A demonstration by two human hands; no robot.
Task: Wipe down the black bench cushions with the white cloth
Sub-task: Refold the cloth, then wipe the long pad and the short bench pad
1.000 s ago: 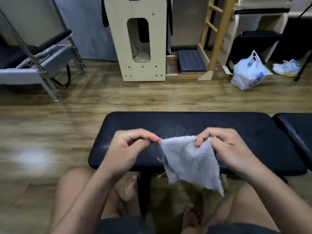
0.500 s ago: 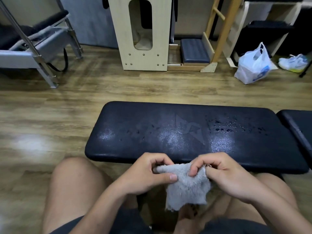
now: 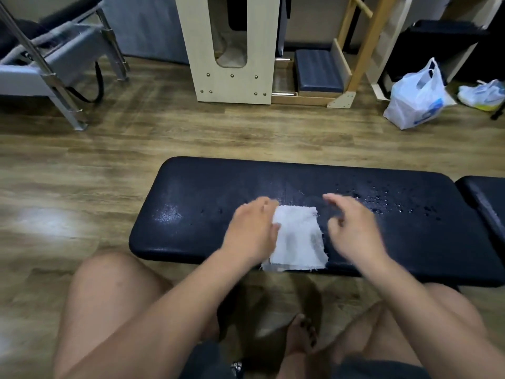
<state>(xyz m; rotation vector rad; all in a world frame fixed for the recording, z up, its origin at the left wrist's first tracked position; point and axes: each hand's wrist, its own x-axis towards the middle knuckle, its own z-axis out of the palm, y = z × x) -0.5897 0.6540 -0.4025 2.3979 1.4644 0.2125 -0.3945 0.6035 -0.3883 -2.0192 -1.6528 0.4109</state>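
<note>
Cloth (image 3: pixel 296 236) on cushion (image 3: pixel 191 214), left hand (image 3: pixel 252 228) touching it — right hand (image 3: pixel 352 228) loose

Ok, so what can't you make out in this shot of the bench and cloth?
Head view only:
- Left hand: motion-blurred, covers the white cloth at its left edge; gripping or just pressing, unclear.
- Right hand: blurred; contact with the cloth unclear.
- Second cushion: cut off by the right edge.
- White plastic bag: contents hidden by its opaque walls.
</note>
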